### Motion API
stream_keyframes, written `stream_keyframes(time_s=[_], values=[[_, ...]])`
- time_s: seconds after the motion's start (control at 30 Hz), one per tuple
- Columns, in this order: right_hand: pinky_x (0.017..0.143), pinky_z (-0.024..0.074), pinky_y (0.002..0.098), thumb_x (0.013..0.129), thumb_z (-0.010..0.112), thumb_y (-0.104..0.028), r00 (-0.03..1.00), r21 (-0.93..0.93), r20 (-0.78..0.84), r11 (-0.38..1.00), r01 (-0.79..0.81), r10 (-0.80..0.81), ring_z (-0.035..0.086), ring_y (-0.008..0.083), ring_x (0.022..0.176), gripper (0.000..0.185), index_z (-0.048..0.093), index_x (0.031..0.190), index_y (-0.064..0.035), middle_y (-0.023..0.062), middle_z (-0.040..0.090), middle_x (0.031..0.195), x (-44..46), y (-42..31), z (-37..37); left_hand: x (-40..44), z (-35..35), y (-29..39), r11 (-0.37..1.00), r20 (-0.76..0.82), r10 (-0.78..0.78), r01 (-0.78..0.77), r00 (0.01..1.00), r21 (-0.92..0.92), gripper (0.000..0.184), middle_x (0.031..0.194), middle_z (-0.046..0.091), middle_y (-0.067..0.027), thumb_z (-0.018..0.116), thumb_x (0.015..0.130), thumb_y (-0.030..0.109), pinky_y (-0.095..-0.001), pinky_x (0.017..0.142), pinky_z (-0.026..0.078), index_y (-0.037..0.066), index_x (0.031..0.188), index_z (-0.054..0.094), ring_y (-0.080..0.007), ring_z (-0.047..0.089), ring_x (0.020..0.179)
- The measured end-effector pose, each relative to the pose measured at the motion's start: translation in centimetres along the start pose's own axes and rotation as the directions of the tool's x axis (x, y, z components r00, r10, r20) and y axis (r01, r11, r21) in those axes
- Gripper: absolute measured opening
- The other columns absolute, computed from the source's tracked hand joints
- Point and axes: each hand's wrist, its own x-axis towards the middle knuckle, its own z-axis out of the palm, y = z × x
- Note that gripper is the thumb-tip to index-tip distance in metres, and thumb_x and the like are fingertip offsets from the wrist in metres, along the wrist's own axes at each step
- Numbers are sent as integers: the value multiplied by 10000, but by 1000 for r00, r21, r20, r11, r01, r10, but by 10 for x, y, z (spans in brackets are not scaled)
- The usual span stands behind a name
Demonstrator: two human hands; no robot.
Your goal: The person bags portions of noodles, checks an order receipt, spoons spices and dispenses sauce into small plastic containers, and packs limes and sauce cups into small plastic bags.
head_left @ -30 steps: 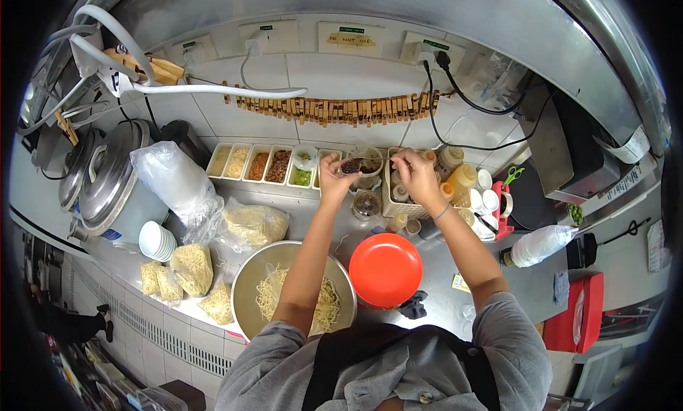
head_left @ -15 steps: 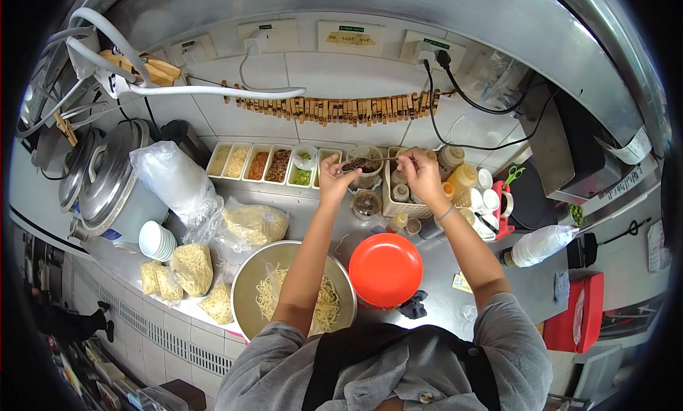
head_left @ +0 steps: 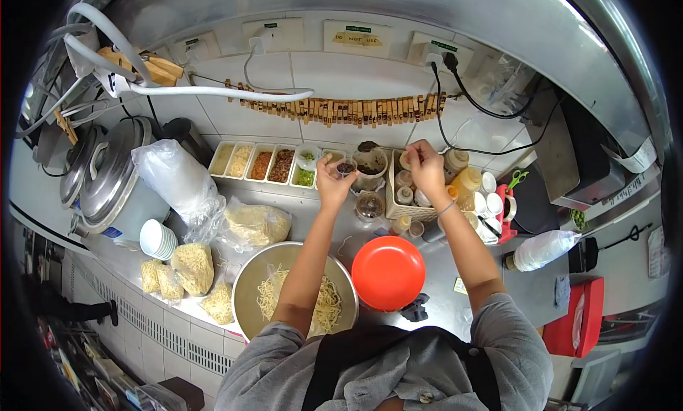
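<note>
My left hand [head_left: 332, 185] is closed around a small clear cup [head_left: 346, 170] with something dark in it. My right hand [head_left: 425, 170] is pinched at the handle of a spoon, to the right of an open jar [head_left: 371, 177] of dark sauce. The spoon's dark-coated head [head_left: 367, 147] shows at the jar's far rim; its thin handle is hard to make out. Closer to me stands a second clear jar [head_left: 368, 207]. Under my right hand, a cream basket [head_left: 414, 212] holds several squeeze bottles.
A steel bowl [head_left: 245, 286] of noodles and a red plate [head_left: 388, 272] are in front of me. Left are bagged noodles [head_left: 257, 224], white cups [head_left: 157, 240] and lidded pots [head_left: 114, 172]. Topping tubs [head_left: 260, 165] line the wall; more bottles [head_left: 468, 183] stand right.
The spoon has moved from the small cup to the jar's far rim. My left hand still holds the cup, now apart from the spoon. The view has shifted slightly.
</note>
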Motion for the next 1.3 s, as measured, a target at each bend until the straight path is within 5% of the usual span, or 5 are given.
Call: stream_keyframes(time_s=[0.2, 0.4, 0.63, 0.93, 1.3], values=[[557, 480, 464, 843, 557, -210, 982, -549, 173, 820, 159, -74, 606, 378, 622, 175, 582, 798, -43, 163, 625, 659, 9, 25, 36, 2, -2, 9, 999, -91, 11, -14, 996, -35, 770, 1120, 552, -172, 793, 640, 26, -232, 601, 488, -10, 1236, 306, -147, 595, 758], [705, 494, 466, 837, 544, -215, 906, -664, 393, 730, 162, 157, 620, 357, 804, 191, 621, 847, -41, 195, 638, 825, 16, 65, 99, -2, 24, -17, 980, -55, 28, -38, 998, -196, 747, 1123, 522, -184, 762, 674, -1, -280, 714, 537, -9, 1249, 287, -214, 604, 912], [752, 493, 436, 809, 577, -220, 841, -596, 452, 802, 36, 298, 623, 345, 858, 227, 660, 829, -9, 200, 649, 890, 31, 55, 87, -3, 9, -7, 991, -17, 25, -27, 1000, -128, 743, 1127, 512, -187, 759, 677, -9, -312, 742, 548, -4, 1249, 285, -232, 602, 935], [616, 505, 354, 824, 579, -195, 912, -366, 248, 903, -225, 327, 646, 240, 588, 282, 649, 676, 35, 121, 642, 596, 39, 66, 30, -5, -8, 23, 950, -56, 152, -130, 987, 284, 740, 1004, 635, -175, 812, 617, 52, -295, 690, 512, -4, 1201, 360, -197, 631, 842], [577, 501, 361, 826, 578, -144, 960, -115, 105, 962, -248, 260, 634, 281, 564, 190, 607, 781, 39, 145, 637, 611, 21, -3, 15, -7, 10, 26, 951, -20, 205, -194, 979, 239, 744, 936, 647, -179, 813, 600, 44, -318, 744, 507, -7, 1203, 381, -240, 641, 809]])
